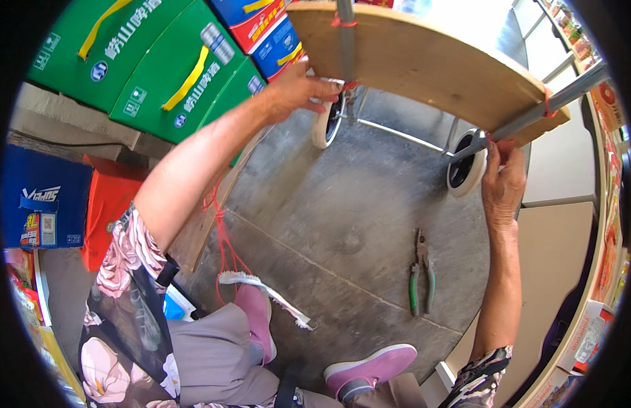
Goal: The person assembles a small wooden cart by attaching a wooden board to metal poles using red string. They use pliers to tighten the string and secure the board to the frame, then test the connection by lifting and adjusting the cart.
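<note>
Wooden board [424, 73] lies at 2 o'clock from the loosely spread left hand [295, 94], 11 o'clock from the bunched right hand [504, 179]; I cannot tell what either grip holds

wooden board [424, 68]: bare, matt
frame tube [522, 120]: smooth metal
combination pliers [422, 256]: dull metal, plastic grips
floor [329, 211]: smooth

the floor [342, 217] is grey, smooth and mottled, with a pale straight seam [370, 289] crossing it diagonally. along the right side stand white cabinet panels [563, 163], followed nearer the viewer by a beige panel [557, 245]. a shelf edge [606, 224] lined with packaged goods runs above these panels. at left, a grey ledge [77, 119] adjoins stacked green cartons [159, 75]. bright light washes out the floor at the top.
</note>
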The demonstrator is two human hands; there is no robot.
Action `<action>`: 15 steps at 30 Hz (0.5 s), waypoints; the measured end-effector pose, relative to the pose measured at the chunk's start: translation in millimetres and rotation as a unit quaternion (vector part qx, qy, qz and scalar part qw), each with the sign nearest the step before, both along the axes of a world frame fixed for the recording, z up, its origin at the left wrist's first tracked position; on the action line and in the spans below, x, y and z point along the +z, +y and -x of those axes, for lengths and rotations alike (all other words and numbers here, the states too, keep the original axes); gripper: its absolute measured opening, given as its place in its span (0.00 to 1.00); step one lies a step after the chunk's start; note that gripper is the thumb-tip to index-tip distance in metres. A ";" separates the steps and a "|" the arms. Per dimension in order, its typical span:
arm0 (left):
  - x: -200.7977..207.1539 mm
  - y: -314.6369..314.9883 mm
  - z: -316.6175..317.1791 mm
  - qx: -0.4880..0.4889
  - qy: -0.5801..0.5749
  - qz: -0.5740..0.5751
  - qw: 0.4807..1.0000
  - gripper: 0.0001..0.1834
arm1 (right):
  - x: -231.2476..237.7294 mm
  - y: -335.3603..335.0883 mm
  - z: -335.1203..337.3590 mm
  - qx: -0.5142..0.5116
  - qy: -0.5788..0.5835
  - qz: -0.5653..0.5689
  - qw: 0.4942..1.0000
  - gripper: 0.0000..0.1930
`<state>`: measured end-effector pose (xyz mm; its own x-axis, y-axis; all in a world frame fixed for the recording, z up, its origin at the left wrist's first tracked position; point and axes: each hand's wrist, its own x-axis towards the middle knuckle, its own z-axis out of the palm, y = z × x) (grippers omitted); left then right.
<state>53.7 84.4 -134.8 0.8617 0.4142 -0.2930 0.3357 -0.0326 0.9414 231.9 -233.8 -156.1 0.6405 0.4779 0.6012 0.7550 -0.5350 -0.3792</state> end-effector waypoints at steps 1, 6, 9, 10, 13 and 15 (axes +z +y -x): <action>3.3 5.6 2.9 -0.022 0.014 -0.014 1.000 0.29 | 2.8 1.8 2.7 -0.019 -0.019 0.025 0.999 0.08; 22.7 36.7 9.2 -0.067 0.102 -0.234 0.965 0.26 | 21.1 9.3 1.8 -0.046 0.024 0.061 0.997 0.11; 38.1 46.8 8.3 0.105 -0.186 -0.379 0.900 0.19 | 34.5 5.8 -9.4 -0.060 0.078 0.133 0.986 0.14; 45.3 49.2 9.6 0.185 -0.214 -0.471 0.835 0.15 | 37.8 4.8 -13.2 -0.063 0.088 0.163 0.981 0.14; 49.4 36.4 9.4 0.220 -0.276 -0.459 0.815 0.19 | 41.7 5.2 -18.7 -0.037 0.110 0.169 0.979 0.14; 49.2 24.2 6.0 0.143 -0.282 -0.427 0.847 0.24 | 42.5 8.5 -20.0 -0.033 0.121 0.184 0.975 0.15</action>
